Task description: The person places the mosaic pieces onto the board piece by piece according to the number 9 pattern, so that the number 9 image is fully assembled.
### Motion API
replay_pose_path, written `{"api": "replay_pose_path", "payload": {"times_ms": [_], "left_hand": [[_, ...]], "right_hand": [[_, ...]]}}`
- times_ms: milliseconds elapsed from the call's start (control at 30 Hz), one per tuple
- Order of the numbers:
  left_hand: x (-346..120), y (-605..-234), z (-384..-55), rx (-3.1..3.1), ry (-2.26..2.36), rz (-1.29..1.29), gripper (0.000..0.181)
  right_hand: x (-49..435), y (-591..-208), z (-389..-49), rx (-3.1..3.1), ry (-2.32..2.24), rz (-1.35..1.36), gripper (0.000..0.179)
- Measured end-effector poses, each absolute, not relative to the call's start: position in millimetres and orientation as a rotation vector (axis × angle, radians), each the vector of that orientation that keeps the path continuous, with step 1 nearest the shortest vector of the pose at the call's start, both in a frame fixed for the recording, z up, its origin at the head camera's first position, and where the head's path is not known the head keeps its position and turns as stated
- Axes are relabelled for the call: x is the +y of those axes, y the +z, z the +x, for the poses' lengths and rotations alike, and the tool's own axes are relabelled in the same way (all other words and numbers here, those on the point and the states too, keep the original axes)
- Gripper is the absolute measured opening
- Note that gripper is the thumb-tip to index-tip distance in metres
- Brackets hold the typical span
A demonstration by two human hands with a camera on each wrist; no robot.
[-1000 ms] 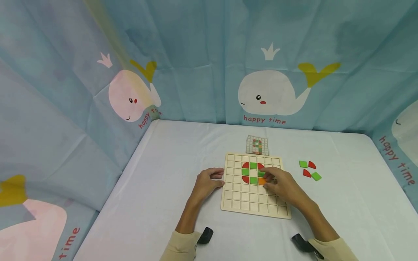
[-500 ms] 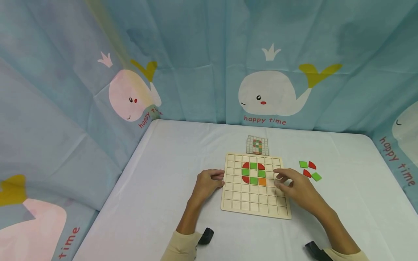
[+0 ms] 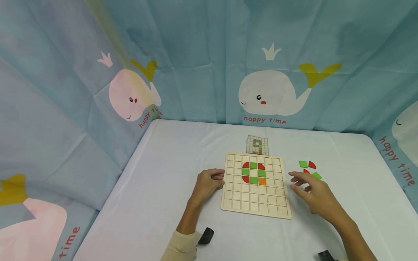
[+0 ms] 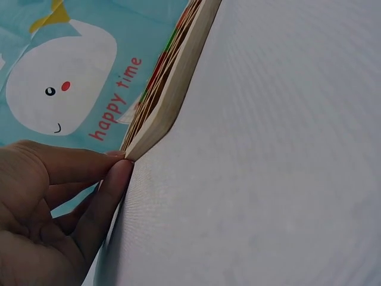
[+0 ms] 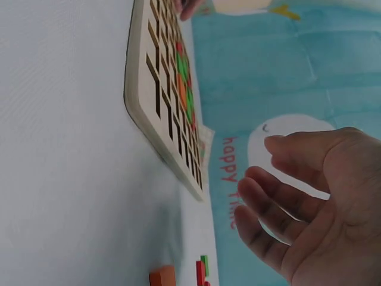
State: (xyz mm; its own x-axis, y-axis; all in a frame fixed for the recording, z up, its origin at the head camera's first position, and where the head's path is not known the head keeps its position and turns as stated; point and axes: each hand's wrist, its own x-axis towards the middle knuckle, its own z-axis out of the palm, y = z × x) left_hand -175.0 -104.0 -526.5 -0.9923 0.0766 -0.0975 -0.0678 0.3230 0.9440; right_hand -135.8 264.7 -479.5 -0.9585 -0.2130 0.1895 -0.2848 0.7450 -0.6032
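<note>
A wooden grid board (image 3: 241, 195) lies on the table, its upper middle cells filled with a ring of red quarter-circle, green square and one orange square tile (image 3: 262, 181). My left hand (image 3: 209, 183) holds the board's left edge; in the left wrist view, thumb and forefinger (image 4: 89, 164) pinch it. My right hand (image 3: 313, 192) hovers right of the board with nothing in it, fingers relaxed and apart. Just beyond it lie loose tiles: two green squares (image 3: 303, 164) and two red quarter-circles (image 3: 312, 165), the nearer ones partly hidden by the hand.
A small pattern card (image 3: 257, 145) with a coloured grid figure lies behind the board. In the right wrist view an orange piece (image 5: 162, 276) shows at the bottom edge. A white cloth covers the table (image 3: 176, 152); a blue whale-print curtain (image 3: 196, 90) stands behind.
My right hand has left the tiles on the board and moved right, past the board's edge towards the loose tiles. The left hand stays at the left edge.
</note>
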Motion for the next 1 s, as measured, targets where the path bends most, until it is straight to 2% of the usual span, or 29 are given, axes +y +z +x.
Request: {"api": "replay_pose_path", "payload": {"times_ms": [400,1000], "left_hand": [[-104,-527,-176,2.470,1.739,0.004,0.040],[-106,-527,-173,2.416,1.789,0.029,0.040]], "right_hand": [[292,-481,-122,-2.788,1.060,0.303,0.041],[307,-492,-105,-2.788,1.003,0.127,0.044]]}}
